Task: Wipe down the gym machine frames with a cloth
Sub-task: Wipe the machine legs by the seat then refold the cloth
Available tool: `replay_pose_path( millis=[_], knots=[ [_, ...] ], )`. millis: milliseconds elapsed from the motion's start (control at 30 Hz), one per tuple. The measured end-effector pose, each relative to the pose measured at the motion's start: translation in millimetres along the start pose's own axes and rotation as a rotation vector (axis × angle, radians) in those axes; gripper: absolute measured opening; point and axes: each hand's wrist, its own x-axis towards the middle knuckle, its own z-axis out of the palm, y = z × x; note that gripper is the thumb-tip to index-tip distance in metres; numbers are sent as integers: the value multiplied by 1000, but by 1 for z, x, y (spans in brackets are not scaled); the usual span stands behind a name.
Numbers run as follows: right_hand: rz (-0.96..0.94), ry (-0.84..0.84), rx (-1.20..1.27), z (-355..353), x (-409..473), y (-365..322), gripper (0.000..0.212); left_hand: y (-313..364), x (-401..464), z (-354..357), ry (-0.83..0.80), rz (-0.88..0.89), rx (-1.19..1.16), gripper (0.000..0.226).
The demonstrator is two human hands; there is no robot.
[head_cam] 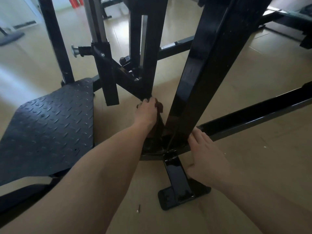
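Wiping low on the black machine frame (199, 78), your left hand (146, 112) grips the dark cloth (159, 107) against its base while your right hand (205, 154), fingers straight, braces the upright; press firmly and follow each face down to the floor.

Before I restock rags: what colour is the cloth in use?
Dark brown cloth, gripped by the left hand; head view.

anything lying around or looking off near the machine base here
One thing: a small pale screw-like piece lies loose on the tan tiled floor, just left of the glossy black steel foot plate. A few pale specks dot the floor at right. The black machine frame shows no visible damage.
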Motion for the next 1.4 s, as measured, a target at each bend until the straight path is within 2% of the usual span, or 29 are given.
replay_pose_path(
  millis=[200, 333, 467, 500, 700, 933, 1067, 1233, 1400],
  knots=[
    [19, -60, 15, 0, 1, 1, 107, 2, -3, -6, -23, -49, -43, 28],
    [19, -118, 61, -11, -1, -2, 101, 10, -21, -21, -171, 36, 17, 24],
    [-6, -150, 83, -33, -4, 5, 97, 23, -52, -37, -403, 133, 29, 23],
    [-14, -161, 65, -37, -9, 10, 97, 25, -60, -43, -407, 136, 7, 25],
    [-70, -201, 9, -47, -39, 31, 99, 35, -89, -76, -164, 88, -206, 6],
    [27, -207, 174, -44, -36, 36, 92, 49, -118, -89, 11, -2, -224, 11],
    [67, -187, 211, -39, -26, 36, 89, 58, -140, -95, 89, 19, -250, 5],
    [0, -135, 155, -31, -18, 20, 84, 57, -175, -105, 62, -92, -504, 7],
    [-79, -95, 40, -24, -20, 26, 90, 58, -208, -100, 2, -126, -585, 6]
  ],
)
